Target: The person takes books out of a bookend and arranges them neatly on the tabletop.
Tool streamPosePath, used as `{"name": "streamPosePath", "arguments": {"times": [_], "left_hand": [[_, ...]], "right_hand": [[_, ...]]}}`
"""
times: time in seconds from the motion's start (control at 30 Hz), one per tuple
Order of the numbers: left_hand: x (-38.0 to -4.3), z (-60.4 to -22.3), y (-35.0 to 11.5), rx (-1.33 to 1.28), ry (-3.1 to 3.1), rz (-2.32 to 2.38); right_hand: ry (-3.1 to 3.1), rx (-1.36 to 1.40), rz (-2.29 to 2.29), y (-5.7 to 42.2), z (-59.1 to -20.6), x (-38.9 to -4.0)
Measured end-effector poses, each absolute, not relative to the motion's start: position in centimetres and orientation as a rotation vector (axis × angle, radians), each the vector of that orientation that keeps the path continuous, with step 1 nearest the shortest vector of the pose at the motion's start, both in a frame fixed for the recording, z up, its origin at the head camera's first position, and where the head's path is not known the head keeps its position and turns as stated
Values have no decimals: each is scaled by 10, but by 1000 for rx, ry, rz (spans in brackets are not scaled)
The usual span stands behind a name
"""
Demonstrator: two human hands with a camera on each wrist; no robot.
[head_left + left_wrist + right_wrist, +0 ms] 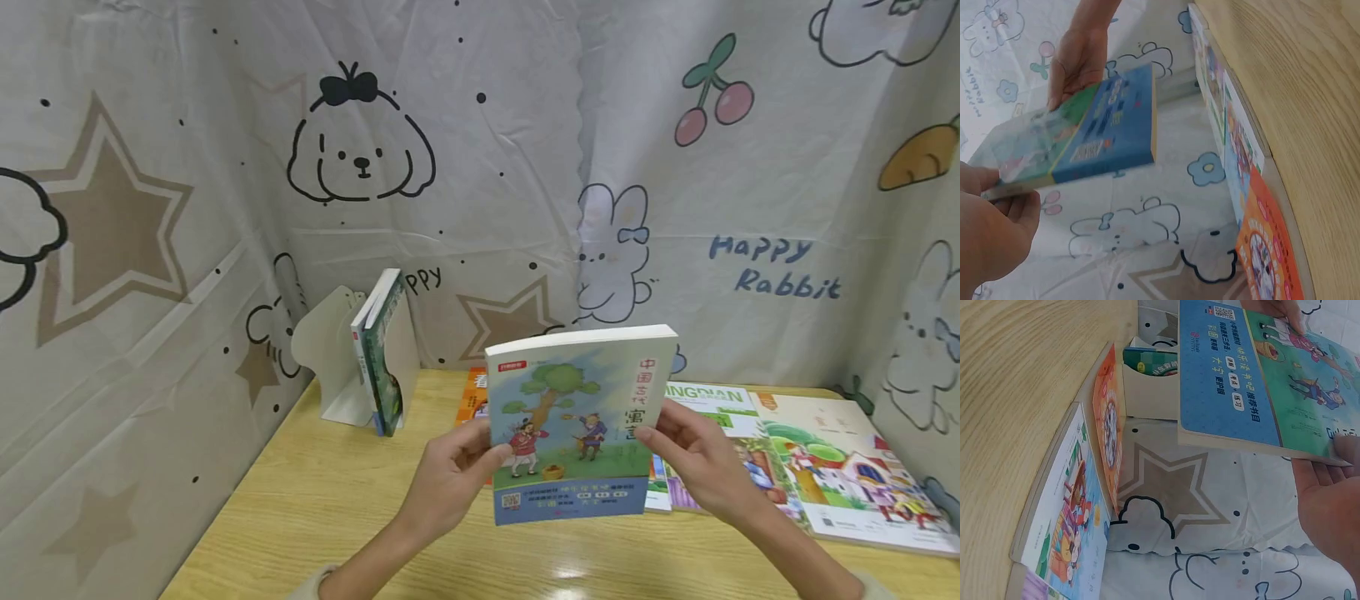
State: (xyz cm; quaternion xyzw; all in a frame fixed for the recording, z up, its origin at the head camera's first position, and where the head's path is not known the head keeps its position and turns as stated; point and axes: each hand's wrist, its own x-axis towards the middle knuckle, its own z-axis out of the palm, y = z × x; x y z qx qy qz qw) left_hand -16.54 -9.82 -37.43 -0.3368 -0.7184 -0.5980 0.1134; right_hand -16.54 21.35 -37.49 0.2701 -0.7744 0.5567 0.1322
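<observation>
A paperback book (577,425) with a tree and two figures on its green-blue cover is held up above the table, its cover toward the head camera. My left hand (453,475) grips its left edge, thumb on the front and fingers behind. On the opposite edge my right hand (701,454) pinches it the same way. The blue lower band of the cover shows close up in the left wrist view, with the left hand (994,231) at one side. In the right wrist view the right hand (1332,500) holds the book's edge, thumb over the cover.
A cream bookend (337,358) holds a couple of upright books (381,358) at the table's back left. Several picture books lie at the right, including one with a house (862,475). An orange book (472,398) lies partly hidden behind the held book. A printed curtain (495,167) surrounds the table.
</observation>
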Motion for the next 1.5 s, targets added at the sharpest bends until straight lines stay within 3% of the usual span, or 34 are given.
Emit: {"name": "streamPosePath", "arguments": {"times": [0.77,1.5], "left_hand": [[-204,-377,-159,-575,-2071,-1528],[-203,-374,-168,-502,-2101,-1540]], "right_hand": [[-2499,361,1518,307,-396,-141],[-2729,-321,1685,393,-432,-118]]}}
